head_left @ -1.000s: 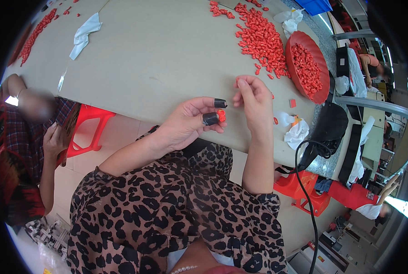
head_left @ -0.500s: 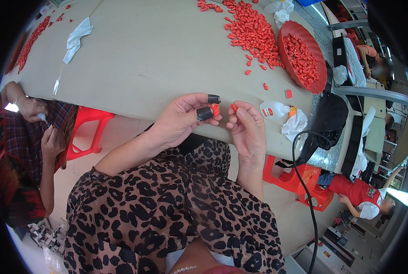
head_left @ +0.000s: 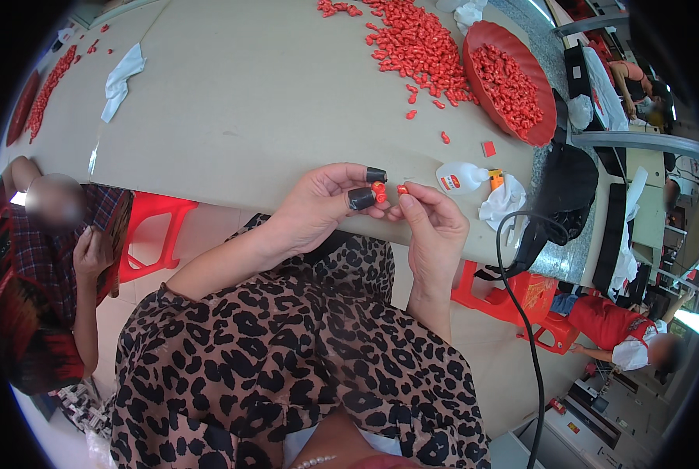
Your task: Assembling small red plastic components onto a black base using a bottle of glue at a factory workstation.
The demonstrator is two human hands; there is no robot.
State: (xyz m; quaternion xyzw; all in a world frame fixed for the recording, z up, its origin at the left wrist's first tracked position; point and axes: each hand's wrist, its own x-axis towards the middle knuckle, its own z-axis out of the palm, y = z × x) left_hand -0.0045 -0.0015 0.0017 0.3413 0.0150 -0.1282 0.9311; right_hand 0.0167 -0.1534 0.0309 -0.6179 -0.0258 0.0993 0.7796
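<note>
Over the near edge of the table, my left hand [head_left: 322,205] pinches a small glossy red piece [head_left: 379,191] between thumb and forefinger. Black tape covers the tips of both those fingers. Just to its right, my right hand [head_left: 435,227] holds a smaller red bit [head_left: 402,189] between its thumb and fingertips. The two red parts are close together; whether they touch I cannot tell. A large heap of similar red pieces [head_left: 420,47] lies at the far right of the table, beside a red fluted bowl [head_left: 554,117] filled with more of them.
Right of my hands lie a white squeeze bottle [head_left: 460,178], a crumpled tissue [head_left: 503,203] and a red square [head_left: 488,148]. A black cable [head_left: 521,313] hangs at right. Another person sits left, near a red stool [head_left: 158,227]. A white cloth [head_left: 123,82] lies far left.
The view has shifted a little, so the table things sit farther left and higher. My right hand has turned slightly and its red bit is closer to the left hand's piece.
</note>
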